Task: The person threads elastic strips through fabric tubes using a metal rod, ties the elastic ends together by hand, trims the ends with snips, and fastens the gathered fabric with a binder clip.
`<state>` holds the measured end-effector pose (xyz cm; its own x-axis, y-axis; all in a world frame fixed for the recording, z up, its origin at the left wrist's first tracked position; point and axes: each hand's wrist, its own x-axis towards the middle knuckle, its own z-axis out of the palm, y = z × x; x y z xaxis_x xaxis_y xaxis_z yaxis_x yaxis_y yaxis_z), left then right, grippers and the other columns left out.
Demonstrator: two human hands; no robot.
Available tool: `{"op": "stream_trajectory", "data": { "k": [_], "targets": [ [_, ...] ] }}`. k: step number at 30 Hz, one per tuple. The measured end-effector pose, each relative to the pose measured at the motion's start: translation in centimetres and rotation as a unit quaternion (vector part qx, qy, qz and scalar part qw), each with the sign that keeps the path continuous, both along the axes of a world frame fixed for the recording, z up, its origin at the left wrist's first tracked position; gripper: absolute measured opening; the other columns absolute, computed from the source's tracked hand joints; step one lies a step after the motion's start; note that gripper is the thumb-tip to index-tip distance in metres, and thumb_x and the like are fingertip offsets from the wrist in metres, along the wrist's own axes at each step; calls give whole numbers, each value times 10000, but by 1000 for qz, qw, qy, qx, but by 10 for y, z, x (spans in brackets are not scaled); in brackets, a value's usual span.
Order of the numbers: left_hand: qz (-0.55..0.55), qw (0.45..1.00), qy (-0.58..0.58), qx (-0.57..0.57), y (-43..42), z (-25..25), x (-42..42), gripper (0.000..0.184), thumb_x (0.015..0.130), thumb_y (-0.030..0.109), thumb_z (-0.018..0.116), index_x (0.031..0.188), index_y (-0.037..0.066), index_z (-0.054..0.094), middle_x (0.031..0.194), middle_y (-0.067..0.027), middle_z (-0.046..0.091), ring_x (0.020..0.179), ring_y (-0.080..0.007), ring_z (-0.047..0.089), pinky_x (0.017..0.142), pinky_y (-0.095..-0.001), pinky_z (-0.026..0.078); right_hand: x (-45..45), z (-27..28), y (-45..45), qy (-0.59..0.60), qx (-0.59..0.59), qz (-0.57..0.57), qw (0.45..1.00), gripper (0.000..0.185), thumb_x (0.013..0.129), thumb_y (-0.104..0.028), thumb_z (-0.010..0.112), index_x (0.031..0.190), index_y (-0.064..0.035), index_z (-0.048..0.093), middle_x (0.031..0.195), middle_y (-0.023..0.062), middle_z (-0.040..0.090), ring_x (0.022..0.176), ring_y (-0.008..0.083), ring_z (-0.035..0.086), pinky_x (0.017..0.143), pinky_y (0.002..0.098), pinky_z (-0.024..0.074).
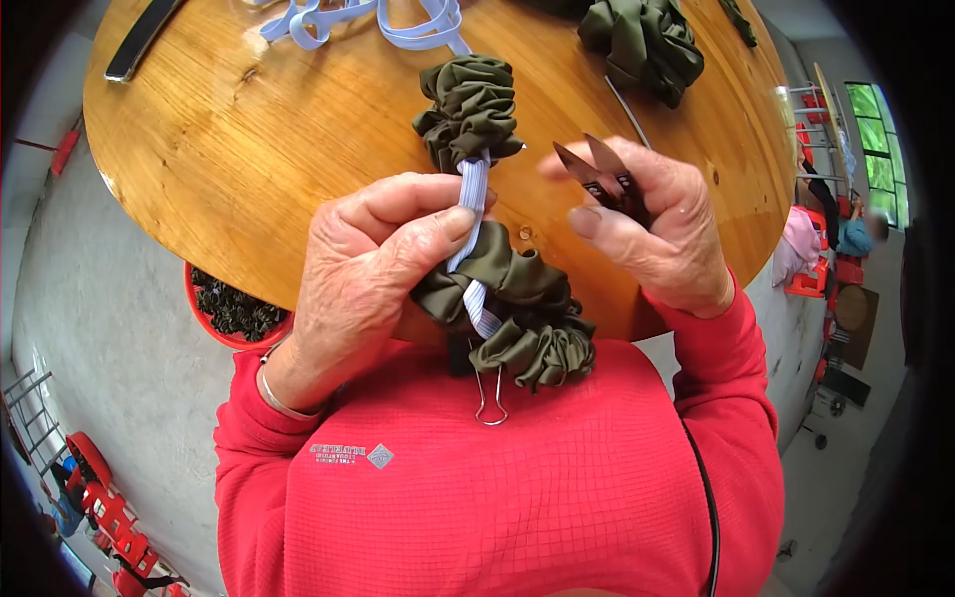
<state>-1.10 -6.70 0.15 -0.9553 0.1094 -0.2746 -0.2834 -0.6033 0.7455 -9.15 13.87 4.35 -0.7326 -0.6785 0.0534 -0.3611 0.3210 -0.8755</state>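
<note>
My left hand point(373, 244) pinches a white ribbed elastic band point(474, 194) between thumb and fingers. The band runs out of a gathered dark green fabric piece point(468, 104) lying just beyond the hand. Closer to my body, more ruched green fabric point(512, 289) hangs over the table edge, with a twist of the same elastic showing across it. My right hand point(662, 219) is closed around small dark thread snips point(607, 179), their blades apart and pointing up and left, clear of the elastic. A binder clip point(490, 398) with wire handles sits below the fabric.
Loose pale elastic point(368, 22) lies at the far side of the round wooden table point(249, 129). A dark strip point(139, 42) is at far left, more green fabric point(647, 45) and a thin metal rod point(627, 107) at right. A red basin point(234, 338) of dark pieces stands below the table.
</note>
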Motion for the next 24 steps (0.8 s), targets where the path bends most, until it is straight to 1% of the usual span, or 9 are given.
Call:
{"op": "stream_trajectory", "data": {
  "k": [2,4,5,6,8,9,12,15,24],
  "targets": [
    [-14,1000,19,-13,2,0,-2,177,858,59,606,1004,-35,635,893,-56,660,782,-83,603,722,-220,494,-2,-10,-13,9,-108,30,994,279,796,-10,609,1075,0,605,841,61,643,719,68,568,659,210,466],
    [-21,999,32,-20,4,2,-4,159,853,56,612,983,-28,647,883,-50,660,771,-77,599,706,-216,492,-4,-4,-22,24,-93,82,992,270,799,0,595,1069,2,605,851,67,647,724,76,580,663,213,478],
    [-20,999,35,-20,5,3,-4,156,851,54,613,980,-26,649,880,-47,659,768,-74,596,700,-214,490,-10,-11,-24,87,-93,105,986,253,784,-2,604,1037,-6,611,838,95,650,688,134,618,633,246,494],
    [-18,999,38,-20,6,4,-4,153,849,52,614,977,-23,652,878,-43,659,765,-71,593,694,-212,487,-11,-9,-24,113,-76,108,985,251,776,-5,606,1027,-14,612,831,108,648,688,164,626,629,257,498],
    [-17,996,52,-75,4,6,-7,152,844,55,620,972,-19,655,840,-33,656,746,-59,584,672,-200,479,-12,-5,-24,164,-44,116,979,247,760,-11,611,1006,-29,614,818,134,644,687,224,643,621,280,505],
    [-12,993,60,-100,4,7,-7,151,843,54,621,970,-19,655,831,-32,656,741,-57,582,667,-197,476,-12,-7,-23,190,-23,97,977,184,746,-30,614,928,-51,605,763,139,625,679,288,627,589,319,501],
    [-11,988,77,-131,4,10,-9,144,837,57,622,955,-18,656,804,-23,651,719,-49,572,652,-186,466,-11,-3,-21,212,20,98,972,113,751,-41,610,857,-67,579,696,123,595,640,298,607,549,346,480],
    [-38,987,76,-137,3,15,-11,139,833,67,620,937,-19,655,807,-16,643,718,-47,563,654,-187,460,-11,-4,-20,256,10,90,962,85,754,-50,616,806,-73,553,653,119,563,608,301,589,518,356,458],
    [-169,955,54,-236,-13,38,-24,192,800,137,618,901,-21,658,776,-15,636,728,-67,568,682,-210,462,-12,-5,-14,207,-41,68,975,96,750,-32,625,818,-56,562,649,118,562,588,292,585,513,329,452]
  ]
}}
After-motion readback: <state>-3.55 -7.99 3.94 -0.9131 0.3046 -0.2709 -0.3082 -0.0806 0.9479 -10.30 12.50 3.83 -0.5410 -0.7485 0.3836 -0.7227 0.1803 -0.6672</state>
